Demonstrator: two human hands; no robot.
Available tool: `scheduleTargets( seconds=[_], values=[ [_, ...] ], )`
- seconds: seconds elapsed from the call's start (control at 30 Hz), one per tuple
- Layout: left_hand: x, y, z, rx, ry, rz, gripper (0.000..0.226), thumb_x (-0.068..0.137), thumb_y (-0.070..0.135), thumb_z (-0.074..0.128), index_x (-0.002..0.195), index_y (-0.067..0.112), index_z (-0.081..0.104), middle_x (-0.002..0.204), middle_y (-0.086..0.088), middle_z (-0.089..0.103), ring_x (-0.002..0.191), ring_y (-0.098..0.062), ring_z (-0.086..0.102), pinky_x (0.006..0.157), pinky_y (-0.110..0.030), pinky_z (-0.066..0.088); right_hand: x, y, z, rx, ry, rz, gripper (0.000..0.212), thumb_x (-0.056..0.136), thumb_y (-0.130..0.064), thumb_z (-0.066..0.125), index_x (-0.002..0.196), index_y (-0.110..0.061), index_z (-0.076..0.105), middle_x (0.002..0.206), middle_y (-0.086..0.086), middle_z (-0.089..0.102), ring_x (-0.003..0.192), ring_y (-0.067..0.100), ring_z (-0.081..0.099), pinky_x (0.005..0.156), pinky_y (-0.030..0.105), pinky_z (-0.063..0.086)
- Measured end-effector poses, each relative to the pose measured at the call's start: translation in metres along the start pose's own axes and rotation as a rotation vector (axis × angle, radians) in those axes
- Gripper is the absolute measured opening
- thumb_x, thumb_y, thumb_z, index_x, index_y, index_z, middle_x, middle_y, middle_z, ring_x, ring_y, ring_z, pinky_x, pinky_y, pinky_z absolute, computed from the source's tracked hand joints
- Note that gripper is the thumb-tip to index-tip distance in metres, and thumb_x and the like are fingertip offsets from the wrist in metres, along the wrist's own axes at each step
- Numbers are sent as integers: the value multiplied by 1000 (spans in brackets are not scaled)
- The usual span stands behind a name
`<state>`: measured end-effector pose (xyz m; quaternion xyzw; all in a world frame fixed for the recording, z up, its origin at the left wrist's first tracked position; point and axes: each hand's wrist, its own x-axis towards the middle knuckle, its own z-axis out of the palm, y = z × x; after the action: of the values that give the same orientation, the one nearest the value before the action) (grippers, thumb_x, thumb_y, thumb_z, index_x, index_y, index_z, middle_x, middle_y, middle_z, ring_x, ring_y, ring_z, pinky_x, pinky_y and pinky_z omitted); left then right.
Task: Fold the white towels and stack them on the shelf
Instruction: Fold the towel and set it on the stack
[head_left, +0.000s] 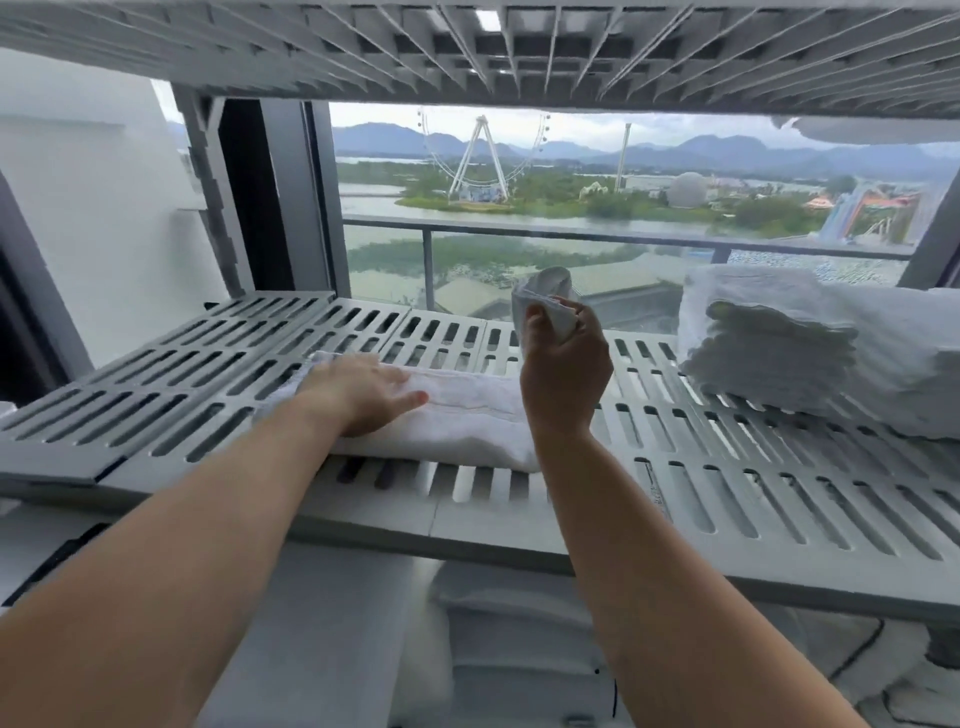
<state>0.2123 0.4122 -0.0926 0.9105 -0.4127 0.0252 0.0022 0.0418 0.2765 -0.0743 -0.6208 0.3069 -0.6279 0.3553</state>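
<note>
So the biggest thing here is the grey slotted shelf (727, 467), running wide across the whole view, with another grid level (467, 47) of the same rack right overhead. Behind it there's a big window (571, 197) looking out on water, hills and a ferris wheel, plus a balcony rail.

Over on the far right of the shelf sits a stack of folded white towels (810, 343), pretty tall, edges facing left, with more white fabric running off the right edge of the view. A bit of white cloth also pokes in at the top right, on the level above.

Then the towel being worked on (467, 421): it lies as a long folded strip across the near-middle of the shelf, running left to right, well apart from the stack. Its right end is lifted up off the shelf.

The left hand (363, 395) is flat on the left part of that strip, fingers spread and pointing right, pressing it down. The right hand (563, 364) is raised above the shelf just right of it, closed around the lifted end, with the bunched fabric sticking up past the fingers.

Under the shelf, blurry, there's more white stuff on a lower level, can't really tell what exactly.
</note>
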Motion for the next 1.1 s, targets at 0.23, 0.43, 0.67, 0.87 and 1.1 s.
scheduleTargets(
  seconds=[0.23, 0.43, 0.67, 0.87, 1.1],
  values=[
    [17, -74, 16, -345, -124, -1, 67, 95, 72, 26, 155, 43, 26, 169, -1, 4, 154, -24, -7, 121, -58, -4, -39, -34, 70, -81, -96, -44, 18, 90, -31, 68, 102, -18, 68, 87, -4, 69, 78, 14, 62, 71, 24, 46],
    [24, -92, 15, -1111, -162, -16, 81, 95, 75, 21, 156, 22, 34, 168, -6, 13, 154, -24, 7, 124, -44, -1, -74, -44, 125, -207, -216, -57, 22, 90, -33, 67, 101, -14, 67, 87, 1, 71, 80, 20, 64, 70, 31, 50],
    [31, -109, 22, -1444, -223, -27, 95, 86, 83, 20, 122, 9, 67, 151, -19, 44, 142, -31, 39, 121, -43, 18, -103, -42, 157, -297, -369, -58, 18, 89, -29, 65, 102, -16, 68, 89, 0, 72, 85, 21, 64, 70, 28, 43],
    [31, -116, 19, -1655, -287, 4, 100, 94, 77, 11, 133, -1, 59, 152, -21, 44, 146, -26, 34, 124, -41, 15, -118, -43, 163, -398, -476, -204, 25, 92, -35, 66, 111, -19, 67, 95, 2, 75, 87, 23, 68, 71, 29, 48],
    [28, -121, 11, -1803, -392, 28, 95, 96, 74, 17, 133, -5, 54, 113, -23, 69, 105, -33, 66, 96, -42, 50, -125, -43, 161, -516, -750, -324, 31, 93, -35, 60, 120, -22, 63, 103, 7, 73, 92, 28, 67, 77, 40, 54]
  ],
)
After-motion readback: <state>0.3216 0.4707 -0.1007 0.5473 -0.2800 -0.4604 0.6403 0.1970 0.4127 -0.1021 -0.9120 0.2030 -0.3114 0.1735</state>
